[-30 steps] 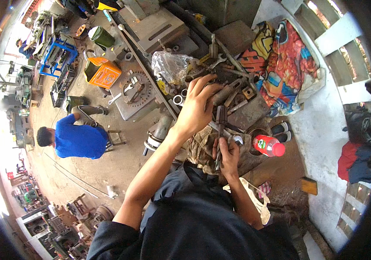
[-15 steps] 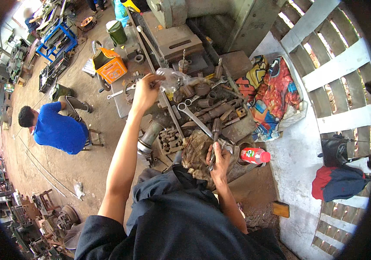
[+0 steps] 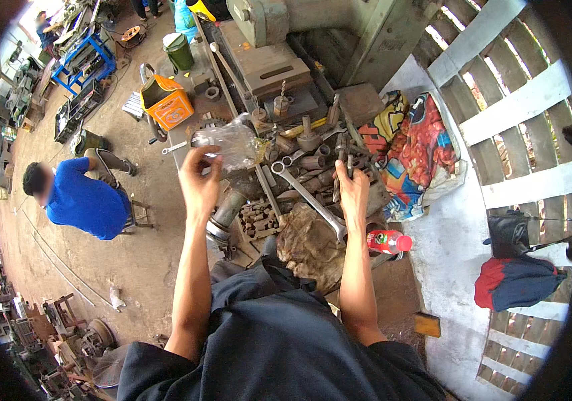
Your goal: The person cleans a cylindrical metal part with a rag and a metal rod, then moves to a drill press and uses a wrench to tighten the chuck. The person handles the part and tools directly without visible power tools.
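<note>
My left hand point(image 3: 200, 175) pinches the edge of a crumpled clear plastic bag point(image 3: 236, 142), which spreads over the left side of the cluttered bench. My right hand point(image 3: 353, 192) is closed around a dark, slim metal tool point(image 3: 343, 155) above the right side of the metal parts; its exact kind is hard to make out. A large combination wrench point(image 3: 309, 199) lies slantwise between my hands, its lower end near my right wrist. Below it sits a dirty brown rag point(image 3: 312, 244). Several small dark metal pieces point(image 3: 259, 219) fill a tray left of the rag.
A red bottle point(image 3: 387, 241) stands right of my forearm. Colourful cloth point(image 3: 419, 147) lies by the slatted wall. Ahead is a heavy machine base point(image 3: 272, 70). An orange container point(image 3: 167, 103) stands beyond my left hand. A person in blue point(image 3: 92, 197) sits at left.
My left hand has drawn back toward me and left, with the bag now spread out. My right hand has moved forward from the rag with the dark tool, leaving the rag uncovered.
</note>
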The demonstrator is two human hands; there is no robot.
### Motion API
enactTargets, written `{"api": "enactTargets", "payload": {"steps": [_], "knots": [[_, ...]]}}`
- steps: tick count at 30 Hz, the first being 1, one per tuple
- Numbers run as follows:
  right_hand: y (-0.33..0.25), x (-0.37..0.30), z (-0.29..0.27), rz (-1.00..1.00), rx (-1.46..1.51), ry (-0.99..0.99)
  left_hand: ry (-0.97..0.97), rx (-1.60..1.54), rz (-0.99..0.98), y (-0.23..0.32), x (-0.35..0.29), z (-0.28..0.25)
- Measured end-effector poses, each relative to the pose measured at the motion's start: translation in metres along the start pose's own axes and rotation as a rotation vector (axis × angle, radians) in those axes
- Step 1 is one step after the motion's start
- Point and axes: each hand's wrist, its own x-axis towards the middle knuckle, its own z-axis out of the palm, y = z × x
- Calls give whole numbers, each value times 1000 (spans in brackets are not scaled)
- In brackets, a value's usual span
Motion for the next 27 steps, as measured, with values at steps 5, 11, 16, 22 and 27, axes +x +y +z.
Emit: {"api": "enactTargets", "payload": {"steps": [5,11,16,22,27], "knots": [[14,30,-5,-151,-278,27,9,-180,29,51,-12,-45],[11,30,-10,-5,-327,-97,-432,-72,55,69,-53,4],[1,17,-24,-102,-341,-9,-836,-152,-5,52,-94,72],[-30,-15,-50,-122,-193,15,-761,75,171,49,-92,92],[-63,-51,-51,11,205,-179,-349,80,111,47,-55,67]]}}
